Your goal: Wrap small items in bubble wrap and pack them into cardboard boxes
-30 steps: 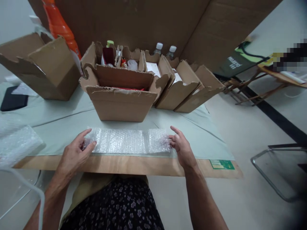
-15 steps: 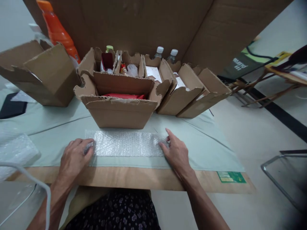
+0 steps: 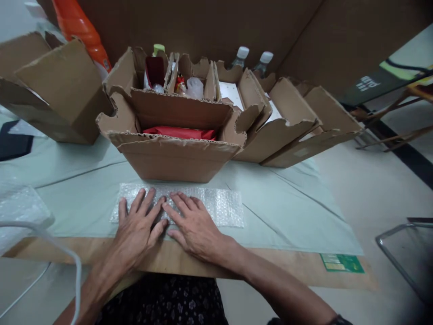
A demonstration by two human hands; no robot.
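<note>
A strip of clear bubble wrap (image 3: 225, 207) lies flat along the front of the cloth-covered table. My left hand (image 3: 138, 225) rests palm down on its left half, fingers spread. Close beside it, my right hand (image 3: 194, 223) also presses flat on the strip, fingers stretched out towards the left. The fingertips of both hands nearly meet. Just behind the strip stands an open cardboard box (image 3: 179, 158) with red packets (image 3: 182, 132) inside.
Several open cardboard bins (image 3: 287, 131) stand behind, holding small goods. An orange bottle (image 3: 81, 34) rises at the back left beside another box (image 3: 64, 99). More bubble wrap (image 3: 23, 212) lies at the left, near a white cable (image 3: 72, 257). A green packet (image 3: 341, 262) sits at the front right edge.
Both hands have moved from the strip's two ends inwards to its left and middle part, and now lie flat on it. The view has shifted slightly.
</note>
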